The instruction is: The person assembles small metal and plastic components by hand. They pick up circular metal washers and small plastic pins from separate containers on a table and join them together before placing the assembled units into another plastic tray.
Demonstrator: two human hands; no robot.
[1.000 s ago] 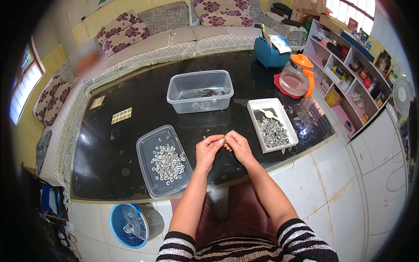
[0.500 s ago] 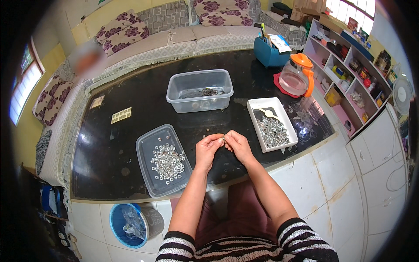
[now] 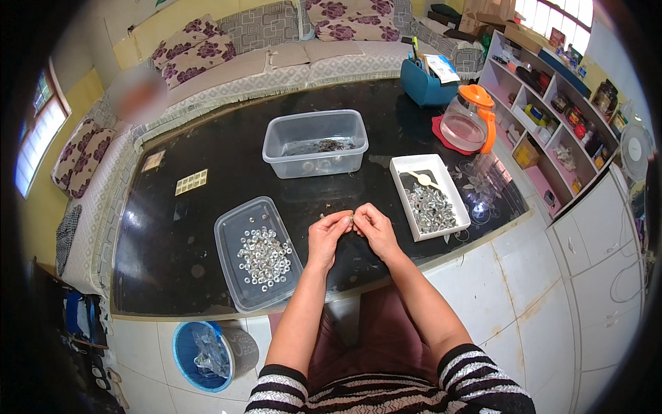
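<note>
My left hand [image 3: 328,239] and my right hand [image 3: 375,232] meet over the near part of the black table [image 3: 200,238]. Their fingertips pinch together on a small metal piece [image 3: 352,219], mostly hidden by the fingers, so its kind does not show. Left of my left hand lies a clear plastic lid [image 3: 232,231] bearing a heap of small silver ring-shaped pieces [image 3: 265,259]. To the right of my right hand, a white open box [image 3: 443,233] holds many small silver metal parts [image 3: 433,208] and a pale yellow spoon-like piece [image 3: 424,179].
Beyond my hands stands a clear plastic tub [image 3: 314,168] with dark small pieces inside. An orange-lidded jug [image 3: 463,127] and a teal holder [image 3: 424,88] stand at the far right. A blue-lined bin [image 3: 234,355] is on the floor below the table's near left edge.
Both hands stay together at nearly the same spot. The right fingers have shifted slightly up and left around the small piece; the containers have not moved.
</note>
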